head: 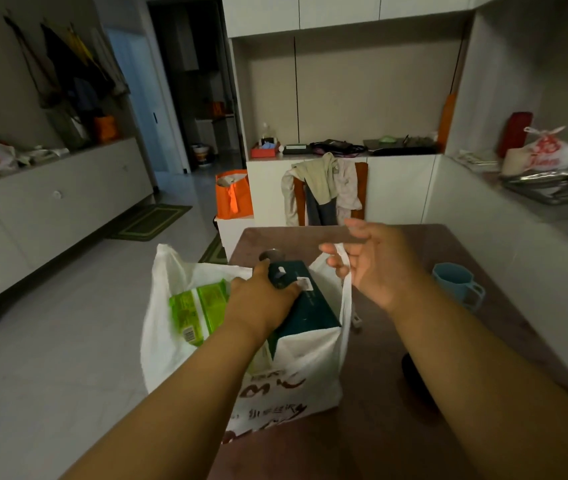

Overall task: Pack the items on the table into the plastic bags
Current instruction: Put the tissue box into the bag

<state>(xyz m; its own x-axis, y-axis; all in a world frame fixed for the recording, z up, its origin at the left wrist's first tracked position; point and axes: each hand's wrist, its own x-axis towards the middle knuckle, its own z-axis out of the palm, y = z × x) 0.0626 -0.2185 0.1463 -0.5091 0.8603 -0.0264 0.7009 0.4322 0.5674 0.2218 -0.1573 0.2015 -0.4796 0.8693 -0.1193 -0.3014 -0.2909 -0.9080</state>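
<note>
Plastic bag (296, 372), one, white, stands at bench (396, 393) 9 o'clock edge. Left hand (261, 299) grips dark green box (305, 306) inside; right hand (376, 268) pinches handle. One blue cup (457, 282) at 2 o'clock. Tiled floor, white cabinets.

Dark green box (305, 306): lower part hidden inside white plastic bag (306, 362). Round metal object (272, 254) behind left hand (261, 299), mostly covered, unidentifiable. Dark object (414, 372) on tabletop (396, 427) half hidden by right forearm. Bag print partly folded, unreadable.
</note>
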